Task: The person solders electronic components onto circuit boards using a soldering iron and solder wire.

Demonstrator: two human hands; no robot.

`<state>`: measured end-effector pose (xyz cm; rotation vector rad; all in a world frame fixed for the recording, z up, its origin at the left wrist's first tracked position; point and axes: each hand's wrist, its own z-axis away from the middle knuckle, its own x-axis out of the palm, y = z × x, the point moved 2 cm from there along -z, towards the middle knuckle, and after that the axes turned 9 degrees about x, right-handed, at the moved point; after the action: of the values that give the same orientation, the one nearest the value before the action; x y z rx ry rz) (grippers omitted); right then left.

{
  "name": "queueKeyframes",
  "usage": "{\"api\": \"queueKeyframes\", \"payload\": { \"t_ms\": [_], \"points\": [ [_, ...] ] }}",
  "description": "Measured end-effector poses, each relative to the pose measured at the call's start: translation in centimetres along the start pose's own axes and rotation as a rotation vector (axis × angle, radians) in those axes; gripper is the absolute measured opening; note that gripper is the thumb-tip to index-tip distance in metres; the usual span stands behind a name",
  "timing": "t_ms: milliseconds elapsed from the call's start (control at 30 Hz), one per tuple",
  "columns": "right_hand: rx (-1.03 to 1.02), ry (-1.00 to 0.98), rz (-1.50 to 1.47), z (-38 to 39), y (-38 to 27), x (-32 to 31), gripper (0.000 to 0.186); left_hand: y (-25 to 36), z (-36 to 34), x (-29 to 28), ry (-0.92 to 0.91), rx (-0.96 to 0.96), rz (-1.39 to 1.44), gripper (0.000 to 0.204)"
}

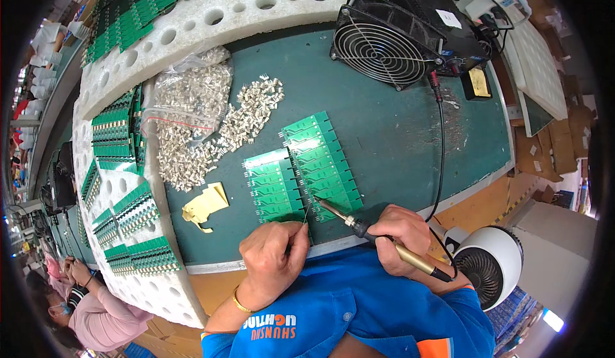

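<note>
My right hand (402, 235) is wrapped around the gold and black handle of a soldering iron (360, 227). Its tip points left and down onto the lower part of the right green circuit board panel (320, 159). A second circuit board panel (272, 177) lies just to the left, its near edge partly covered by my left hand (274, 252). The fingers of that hand are pinched around a thin solder wire (307, 213), which rises toward the iron's tip. Whether tip and wire touch is too small to tell.
Small white connectors (253, 111) lie heaped beside a clear plastic bag (195, 92) of more. Torn yellow paper (206, 204) is nearer me. White foam trays (186, 34) hold green boards. A black fan (381, 44) stands at the back; the iron's cord (442, 146) hangs right. Another person (102, 313) works at left.
</note>
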<state>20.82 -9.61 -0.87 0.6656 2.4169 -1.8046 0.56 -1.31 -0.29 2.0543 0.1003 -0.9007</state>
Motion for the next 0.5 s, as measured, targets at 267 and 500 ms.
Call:
{"api": "queueKeyframes", "payload": {
  "t_ms": [267, 500],
  "points": [
    [-0.006, -0.024, 0.007, 0.16, -0.23, -0.08, 0.017, -0.1, 0.34, 0.06, -0.015, 0.026, 0.026, 0.013],
    [-0.012, -0.038, 0.026, 0.56, -0.41, -0.13, 0.015, -0.14, 0.52, 0.07, -0.029, 0.013, 0.032, 0.013]
  ]
}}
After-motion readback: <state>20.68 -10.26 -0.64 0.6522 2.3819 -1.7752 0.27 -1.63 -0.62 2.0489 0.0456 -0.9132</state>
